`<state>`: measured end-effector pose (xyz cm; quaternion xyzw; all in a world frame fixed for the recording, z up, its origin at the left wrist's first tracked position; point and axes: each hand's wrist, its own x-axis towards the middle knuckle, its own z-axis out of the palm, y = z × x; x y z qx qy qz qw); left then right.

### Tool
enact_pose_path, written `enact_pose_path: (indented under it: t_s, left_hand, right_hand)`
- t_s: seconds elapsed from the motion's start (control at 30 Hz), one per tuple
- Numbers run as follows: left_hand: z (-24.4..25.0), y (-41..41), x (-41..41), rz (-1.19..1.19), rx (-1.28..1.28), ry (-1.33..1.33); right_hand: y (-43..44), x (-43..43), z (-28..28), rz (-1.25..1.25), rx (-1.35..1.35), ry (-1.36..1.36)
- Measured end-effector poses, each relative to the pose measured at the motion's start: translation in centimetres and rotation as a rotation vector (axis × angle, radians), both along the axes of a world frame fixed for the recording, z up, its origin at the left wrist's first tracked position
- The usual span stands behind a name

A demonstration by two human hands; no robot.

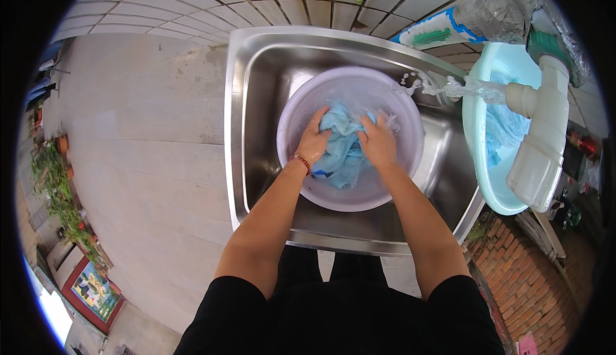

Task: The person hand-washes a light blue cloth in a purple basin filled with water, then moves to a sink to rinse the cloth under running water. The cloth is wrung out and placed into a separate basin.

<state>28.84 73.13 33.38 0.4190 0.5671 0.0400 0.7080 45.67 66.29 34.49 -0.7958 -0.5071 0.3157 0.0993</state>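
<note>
A wet light-blue cloth (pixel 344 162) lies partly under water in a round pale-lilac basin (pixel 287 129). My left hand (pixel 315 138), with a beaded bracelet at the wrist, grips the cloth's left side. On the opposite side, my right hand (pixel 379 141) holds the cloth between thumb and fingers. Some of the fingertips are hidden by cloth and water. The basin stands inside a stainless steel sink (pixel 262 85). Running water (pixel 452 88) pours from a white plastic spout (pixel 522 99) into the basin's upper right, where it splashes.
Right of the sink is a turquoise basin (pixel 498 186) holding another blue cloth (pixel 505 129). White pipework (pixel 541 153) hangs over it, partly wrapped in silvery tape (pixel 495 16). A tiled wall (pixel 308 8) rises behind the sink. Potted plants (pixel 57 186) line the far left, and brickwork (pixel 524 268) lies lower right.
</note>
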Motion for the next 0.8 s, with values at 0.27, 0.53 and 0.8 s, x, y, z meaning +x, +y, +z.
enact_pose_path:
  t_s: [0.27,0.53,0.8]
  left_hand:
    - [2.5,0.1,1.9,0.622,-0.681,-0.663]
    - [4.8,-1.8,2.9,0.631,-0.322,-0.210]
    - [-1.4,-2.1,-1.9,-0.183,0.428,0.275]
  right_hand:
    - [-3.3,-9.1,8.1,0.028,0.498,-0.001]
    - [2.3,-1.4,3.9,-0.332,0.084,0.151]
    - [-1.7,-0.3,-0.5,0.179,-0.027,-0.120]
